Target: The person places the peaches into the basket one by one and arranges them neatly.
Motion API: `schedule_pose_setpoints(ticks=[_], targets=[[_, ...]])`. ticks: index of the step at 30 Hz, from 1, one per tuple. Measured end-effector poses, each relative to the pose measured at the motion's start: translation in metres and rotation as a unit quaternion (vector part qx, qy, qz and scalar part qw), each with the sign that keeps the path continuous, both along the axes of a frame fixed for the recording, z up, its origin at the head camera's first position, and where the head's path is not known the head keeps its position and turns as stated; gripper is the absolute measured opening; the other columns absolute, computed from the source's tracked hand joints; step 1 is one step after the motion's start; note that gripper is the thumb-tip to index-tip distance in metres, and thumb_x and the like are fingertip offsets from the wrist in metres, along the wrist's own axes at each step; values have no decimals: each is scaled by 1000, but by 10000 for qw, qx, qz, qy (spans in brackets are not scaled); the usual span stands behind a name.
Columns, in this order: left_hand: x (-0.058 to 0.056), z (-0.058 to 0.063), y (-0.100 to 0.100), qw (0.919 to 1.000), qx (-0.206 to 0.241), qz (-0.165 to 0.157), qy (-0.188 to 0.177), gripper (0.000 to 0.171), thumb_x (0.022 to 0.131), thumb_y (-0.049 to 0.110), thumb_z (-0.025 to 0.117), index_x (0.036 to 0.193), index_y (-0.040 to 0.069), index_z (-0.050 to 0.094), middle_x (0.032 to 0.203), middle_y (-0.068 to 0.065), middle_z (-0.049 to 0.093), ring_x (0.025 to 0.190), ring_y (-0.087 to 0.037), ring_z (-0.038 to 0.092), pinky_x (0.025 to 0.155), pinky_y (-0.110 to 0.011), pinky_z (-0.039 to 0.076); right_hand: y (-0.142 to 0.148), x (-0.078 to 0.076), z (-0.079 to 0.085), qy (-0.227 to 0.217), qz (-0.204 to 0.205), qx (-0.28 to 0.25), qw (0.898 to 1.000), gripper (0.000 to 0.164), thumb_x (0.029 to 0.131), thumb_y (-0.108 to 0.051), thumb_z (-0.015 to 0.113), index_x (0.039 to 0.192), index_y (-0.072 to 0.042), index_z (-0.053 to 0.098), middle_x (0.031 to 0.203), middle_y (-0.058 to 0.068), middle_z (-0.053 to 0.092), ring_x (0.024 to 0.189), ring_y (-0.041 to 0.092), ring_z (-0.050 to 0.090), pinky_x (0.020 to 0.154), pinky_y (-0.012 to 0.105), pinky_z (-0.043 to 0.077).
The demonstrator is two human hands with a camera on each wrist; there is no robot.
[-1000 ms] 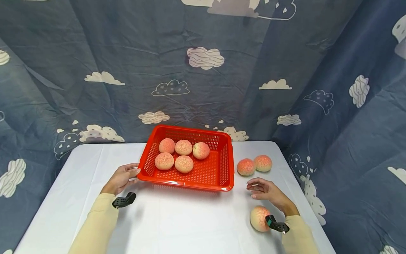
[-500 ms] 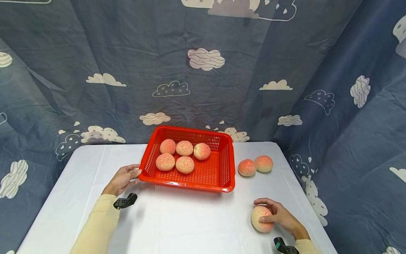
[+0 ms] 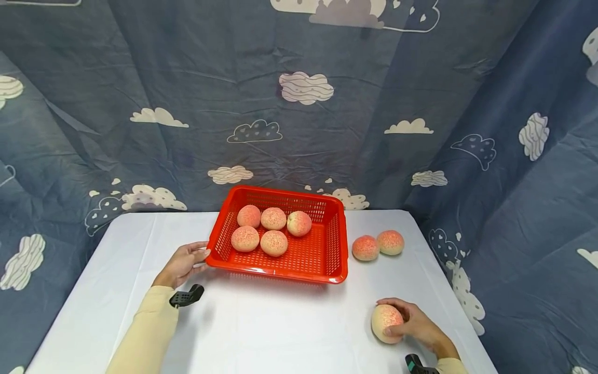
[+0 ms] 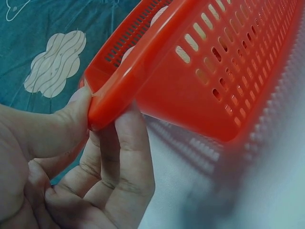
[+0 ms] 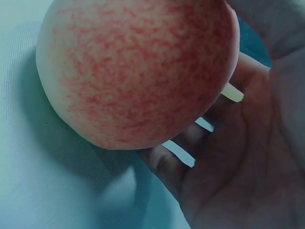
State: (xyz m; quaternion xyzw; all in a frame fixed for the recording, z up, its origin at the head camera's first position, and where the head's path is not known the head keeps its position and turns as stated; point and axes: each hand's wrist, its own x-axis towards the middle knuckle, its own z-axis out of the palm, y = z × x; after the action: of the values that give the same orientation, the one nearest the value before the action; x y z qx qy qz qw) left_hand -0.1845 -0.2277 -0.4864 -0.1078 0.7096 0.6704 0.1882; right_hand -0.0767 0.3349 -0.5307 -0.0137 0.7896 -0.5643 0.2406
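A red perforated plastic basket (image 3: 322, 259) holds several peaches, one of them a speckled peach (image 3: 245, 239) at its left side. My left hand (image 3: 184, 264) pinches the basket's near left corner; in the left wrist view the thumb lies over the rim (image 4: 119, 90) and the fingers are under it. At the table's right front, my right hand (image 3: 416, 324) grips a pale, red-flecked peach (image 3: 384, 323), with the thumb on its near side and fingers behind. The right wrist view shows this peach (image 5: 138, 71) large, close above the white cloth.
Two redder peaches, a left one (image 3: 365, 248) and a right one (image 3: 391, 242), sit side by side to the right of the basket. A white cloth covers the table (image 3: 280, 327). Behind and to the right hangs a dark blue curtain (image 3: 336, 135) with cloud prints.
My right hand has come down and toward me from near the two peaches and has taken hold of the front peach. The left hand stays at the basket's corner.
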Motion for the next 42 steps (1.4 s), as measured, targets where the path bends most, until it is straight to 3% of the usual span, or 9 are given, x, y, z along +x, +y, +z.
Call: schedule_pose_setpoints(ticks=[6,12,18,23,33,42], targets=[[-2,3,-2,10000,-1,-8,-1,54,99,9,54,144,-9,31,107,-9,61,83,-11,63,79,-32,55,-6,0,2,173,-443,431,9979,68,73,-9,83,132,6,52,127,20,58,100,19,56,83,28,47],[-6,4,-1,10000,-77,32,-45,54,98,10,55,145,-7,32,117,-16,59,84,-12,63,79,-32,55,-14,-6,4,210,-1120,657,9913,70,72,-12,85,131,7,53,127,20,58,101,16,60,81,25,51],[-6,5,2,9999,-82,79,-72,55,98,9,55,145,-7,32,120,-19,57,82,-12,63,77,-31,55,-19,-14,5,330,-1386,542,9883,69,73,-13,84,132,7,52,128,21,57,99,11,61,80,24,52],[-6,4,2,9999,-22,64,-80,54,98,9,55,144,-7,32,113,-14,60,81,-11,63,75,-30,55,-24,-24,9,537,-1605,845,9819,67,76,-19,83,133,1,54,133,19,54,103,12,57,83,21,48],[-6,2,0,9999,-11,72,-78,55,98,9,55,145,-7,31,111,-12,61,81,-10,63,76,-30,55,-27,-57,34,1529,-1207,903,9767,60,83,-21,77,134,1,53,125,16,58,99,9,53,83,27,45],[-1,2,0,9999,53,54,-116,54,98,9,55,144,-8,31,107,-9,61,80,-10,63,76,-30,55,-36,-78,57,2130,-775,689,9715,60,85,-15,74,137,1,50,138,22,48,106,11,50,86,22,46]])
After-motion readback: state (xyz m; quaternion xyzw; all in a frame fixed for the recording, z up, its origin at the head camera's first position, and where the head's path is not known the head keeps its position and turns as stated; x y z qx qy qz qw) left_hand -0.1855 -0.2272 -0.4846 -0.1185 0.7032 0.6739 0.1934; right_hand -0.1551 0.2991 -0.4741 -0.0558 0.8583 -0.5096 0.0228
